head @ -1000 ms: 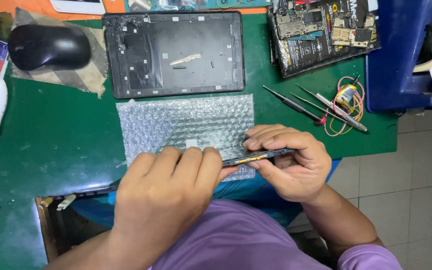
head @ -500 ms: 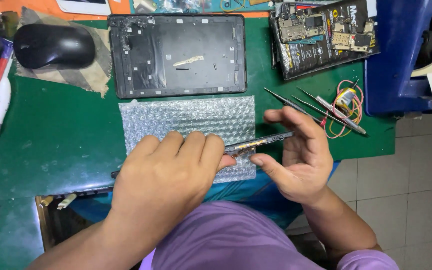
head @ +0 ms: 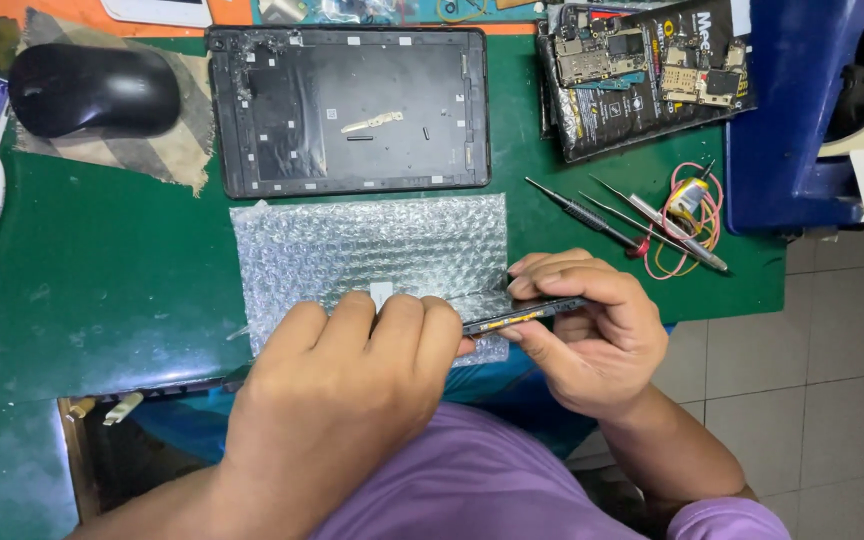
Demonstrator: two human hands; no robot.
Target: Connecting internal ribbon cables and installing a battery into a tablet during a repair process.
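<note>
While the left hand (head: 337, 375) and right hand (head: 592, 340) keep fingers clamped on the thin black edge-on device panel (head: 522, 315) above the clear bubble-wrap sheet (head: 372, 250), steady, even pressure along its edge seems wise.

Single view, head-worn camera. Looks steeply down from above the person's chest onto a green surface (head: 102, 290). Close range: both hands fill the lower centre of the frame, purple shirt at bottom edge. Far side of the surface lies along the top; tiled floor shows at lower right. No second view.
</note>
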